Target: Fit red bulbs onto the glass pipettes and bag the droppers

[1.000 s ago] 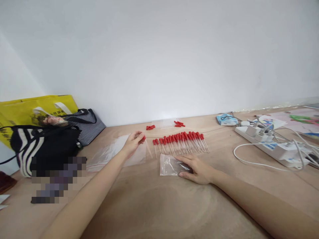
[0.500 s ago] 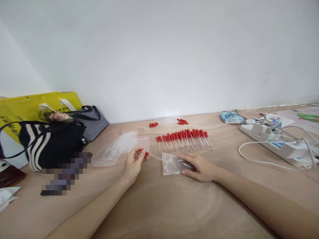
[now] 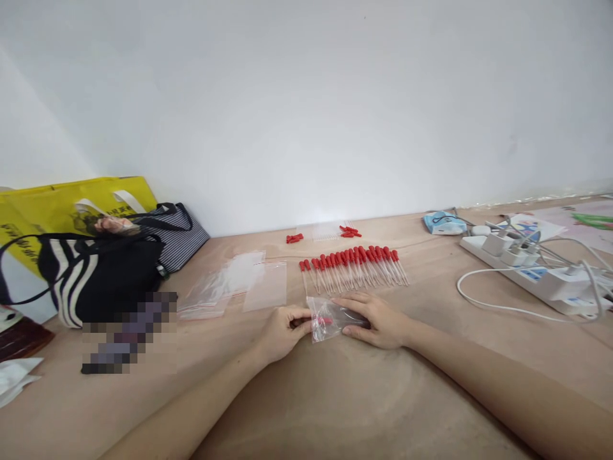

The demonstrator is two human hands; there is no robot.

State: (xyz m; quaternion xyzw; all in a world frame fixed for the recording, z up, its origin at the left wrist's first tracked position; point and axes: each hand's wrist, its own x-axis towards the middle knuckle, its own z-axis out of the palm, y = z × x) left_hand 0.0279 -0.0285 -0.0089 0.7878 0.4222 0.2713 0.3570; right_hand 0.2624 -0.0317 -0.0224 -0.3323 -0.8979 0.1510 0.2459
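A: Hands first. How many, doing what?
B: Two. The right hand (image 3: 380, 322) is lying flat, fingers loosely spread, over one clear zip bag (image 3: 341, 315) on the tabletop (image 3: 359, 396). The left hand (image 3: 280, 332) is meeting the bag's left end, thumb and forefinger drawn together; whether they are gripping bulb or plastic, I cannot tell.
A: Inside the bag?
B: One dropper, its red bulb (image 3: 322, 320) showing through the plastic just beside the left fingertips.
A: Others?
B: A row of red-topped droppers (image 3: 360, 252) is lying just beyond the bag, roughly twenty; overlap is spoiling an exact count. Two are sitting at its left end.
A: Loose pieces?
B: Two small heaps of red bulbs, one left (image 3: 295, 239), one right (image 3: 350, 231), are lying near the wall. Individual bulbs are blurring together.
A: Flanks?
B: Left: several flat clear bags (image 3: 239, 276) are overlapping, number uncertain. Right: one power strip (image 3: 534, 275) and one blue mask (image 3: 444, 223) are lying well apart from the hands.
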